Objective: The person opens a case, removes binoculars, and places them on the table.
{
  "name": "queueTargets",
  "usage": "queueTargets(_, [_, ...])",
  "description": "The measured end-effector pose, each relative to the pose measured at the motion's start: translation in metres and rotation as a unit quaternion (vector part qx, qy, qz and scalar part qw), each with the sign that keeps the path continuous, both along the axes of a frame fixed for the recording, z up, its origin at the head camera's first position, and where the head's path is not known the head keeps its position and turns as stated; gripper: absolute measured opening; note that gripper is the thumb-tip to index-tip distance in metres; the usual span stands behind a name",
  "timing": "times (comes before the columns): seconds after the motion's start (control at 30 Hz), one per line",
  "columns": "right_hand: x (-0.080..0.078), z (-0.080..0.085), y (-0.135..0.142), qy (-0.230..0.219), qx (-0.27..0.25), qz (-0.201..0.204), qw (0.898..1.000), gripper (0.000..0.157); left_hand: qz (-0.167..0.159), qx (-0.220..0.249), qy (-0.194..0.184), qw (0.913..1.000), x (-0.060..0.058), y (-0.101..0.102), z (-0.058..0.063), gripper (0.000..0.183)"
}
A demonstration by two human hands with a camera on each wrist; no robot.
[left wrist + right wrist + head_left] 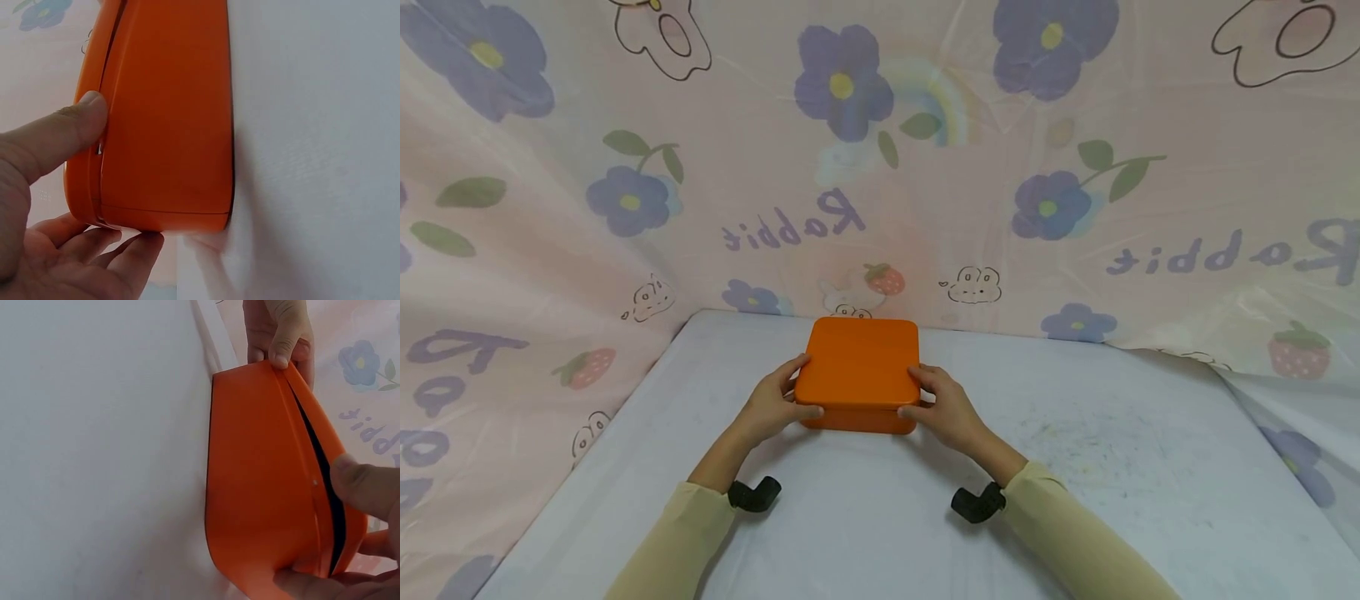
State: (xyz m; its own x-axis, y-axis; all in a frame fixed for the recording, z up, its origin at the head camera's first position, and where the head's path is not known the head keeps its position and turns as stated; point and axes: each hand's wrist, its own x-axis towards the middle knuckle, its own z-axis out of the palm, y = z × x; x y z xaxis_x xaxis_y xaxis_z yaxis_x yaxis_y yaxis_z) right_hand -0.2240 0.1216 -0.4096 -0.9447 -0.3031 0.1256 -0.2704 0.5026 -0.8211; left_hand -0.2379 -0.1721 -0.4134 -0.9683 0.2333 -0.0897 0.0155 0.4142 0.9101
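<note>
An orange box (861, 419) with rounded corners stands on the white table, its orange lid (861, 358) on top. My left hand (772, 400) grips the lid's left side; in the left wrist view its thumb (90, 119) lies on the lid's rim at the seam, with the other fingers around the corner. On the right side my right hand (947, 406) holds the lid, thumb (353, 481) on the front rim and fingers around the side. A dark gap (325, 462) shows between lid and box, wider toward the right hand. The box's inside is hidden.
The white tabletop (1120, 467) spreads around the box, with faint stains at the right. A curtain (925, 208) printed with flowers and rabbits hangs behind the table and along the left. Black wrist mounts (755, 494) sit at both sleeve cuffs.
</note>
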Motion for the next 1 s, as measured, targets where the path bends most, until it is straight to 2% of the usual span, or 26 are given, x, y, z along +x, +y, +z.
queueTargets(0.23, [-0.001, 0.005, -0.001, 0.014, 0.004, -0.006, 1.000, 0.068, 0.006, -0.012, 0.012, 0.9998, -0.001, -0.002, 0.003, 0.091])
queueTargets(0.53, [-0.003, 0.003, 0.000, -0.002, -0.004, -0.010, 1.000, 0.070, 0.003, 0.000, 0.012, 0.9999, 0.000, -0.001, 0.004, 0.092])
queueTargets(0.73, [-0.004, 0.003, 0.000, 0.025, 0.001, -0.017, 1.000, 0.069, -0.007, 0.012, 0.040, 0.9991, 0.003, 0.001, 0.006, 0.093])
queueTargets(1.0, [-0.003, 0.012, 0.004, 0.049, -0.010, -0.007, 0.999, 0.068, -0.003, -0.004, 0.082, 0.9966, 0.005, 0.002, 0.010, 0.092])
